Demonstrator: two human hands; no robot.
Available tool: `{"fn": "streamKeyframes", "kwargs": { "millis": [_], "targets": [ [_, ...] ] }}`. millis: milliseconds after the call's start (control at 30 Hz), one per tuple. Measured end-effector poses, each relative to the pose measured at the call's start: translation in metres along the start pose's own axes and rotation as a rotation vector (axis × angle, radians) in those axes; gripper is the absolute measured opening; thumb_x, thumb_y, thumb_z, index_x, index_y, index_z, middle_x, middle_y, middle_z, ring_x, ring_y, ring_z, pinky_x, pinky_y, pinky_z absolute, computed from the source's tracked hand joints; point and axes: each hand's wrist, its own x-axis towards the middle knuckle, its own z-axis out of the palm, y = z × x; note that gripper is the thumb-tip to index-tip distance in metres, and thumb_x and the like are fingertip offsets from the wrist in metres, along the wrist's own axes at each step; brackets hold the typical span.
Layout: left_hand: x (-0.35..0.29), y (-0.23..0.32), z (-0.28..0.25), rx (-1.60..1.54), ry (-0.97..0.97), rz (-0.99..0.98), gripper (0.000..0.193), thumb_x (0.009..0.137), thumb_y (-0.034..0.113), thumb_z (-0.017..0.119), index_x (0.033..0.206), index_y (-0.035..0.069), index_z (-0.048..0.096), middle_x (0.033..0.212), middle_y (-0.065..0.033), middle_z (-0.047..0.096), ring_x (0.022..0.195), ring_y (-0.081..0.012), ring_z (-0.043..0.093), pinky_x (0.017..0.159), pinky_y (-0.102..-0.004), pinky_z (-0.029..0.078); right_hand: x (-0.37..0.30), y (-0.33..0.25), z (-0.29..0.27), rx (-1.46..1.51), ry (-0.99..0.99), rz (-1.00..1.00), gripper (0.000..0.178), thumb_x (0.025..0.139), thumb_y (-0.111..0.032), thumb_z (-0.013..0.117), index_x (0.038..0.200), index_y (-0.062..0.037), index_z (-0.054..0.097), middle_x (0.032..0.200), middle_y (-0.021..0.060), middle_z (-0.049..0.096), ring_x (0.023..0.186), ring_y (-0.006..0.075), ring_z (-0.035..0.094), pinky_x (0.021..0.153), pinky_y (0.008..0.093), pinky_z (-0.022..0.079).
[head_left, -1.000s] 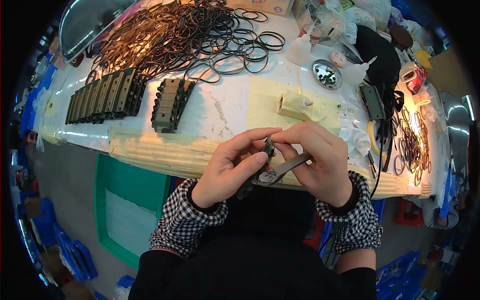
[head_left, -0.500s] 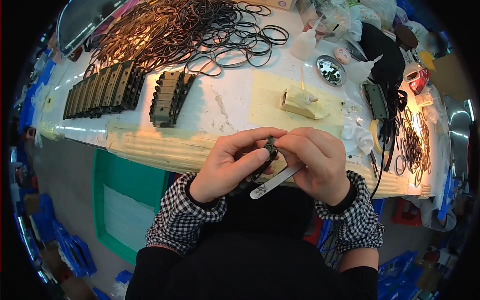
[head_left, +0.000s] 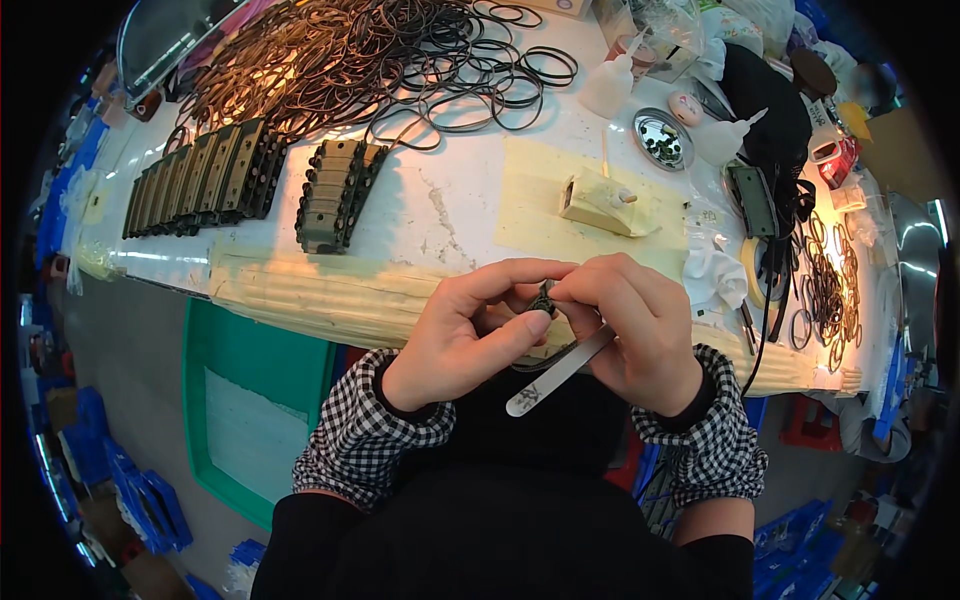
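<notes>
My left hand (head_left: 465, 330) pinches a small dark green piece (head_left: 543, 300) between thumb and forefinger, in front of the table's padded edge. What looks like a dark band (head_left: 538, 364) hangs below it, mostly hidden by my fingers. My right hand (head_left: 640, 325) is closed, its fingertips touching the same piece from the right. A flat, pale, round-ended strip (head_left: 556, 372) with dark marks near its tip is held in that hand and points down to the left. The rest of the strip is hidden in the palm.
Rows of olive-green blocks (head_left: 210, 180) and a shorter stack (head_left: 335, 195) stand at left, below a heap of dark rubber bands (head_left: 400, 60). Further right are a wrapped yellowish block (head_left: 605, 203), a round dish of small green bits (head_left: 662, 140) and squeeze bottles (head_left: 607, 85). A green bin (head_left: 195, 400) is below left.
The small dark piece has been turned and now sits a little lower between my fingertips. The strip's free end has swung slightly down and right.
</notes>
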Motion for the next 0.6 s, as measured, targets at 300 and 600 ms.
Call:
{"fn": "streamKeyframes", "kwargs": {
  "millis": [300, 600],
  "targets": [
    [0.000, 0.001, 0.005, 0.051, 0.021, -0.026, 0.039, 0.091, 0.004, 0.056, 0.130, -0.003, 0.053, 0.097, -0.0054, 0.064, 0.082, -0.0050, 0.058, 0.069, -0.0193, 0.047, -0.004, -0.004, -0.009, -0.027, -0.105, 0.041, 0.032, 0.065, 0.000, 0.069, 0.095, -0.0057, 0.058, 0.082, 0.0049, 0.055, 0.061, 0.0202, 0.056, 0.054, 0.0308, 0.046],
    [0.002, 0.004, 0.005, 0.161, -0.034, -0.074, 0.040, 0.090, 0.001, 0.054, 0.129, -0.006, 0.052, 0.108, -0.0104, 0.064, 0.094, -0.0116, 0.063, 0.081, -0.0245, 0.051, -0.011, -0.009, -0.011, -0.186, -0.110, -0.031, 0.038, 0.058, 0.002, 0.068, 0.094, -0.0055, 0.057, 0.083, 0.0034, 0.055, 0.062, 0.0213, 0.057, 0.055, 0.0309, 0.047]
  ]
}}
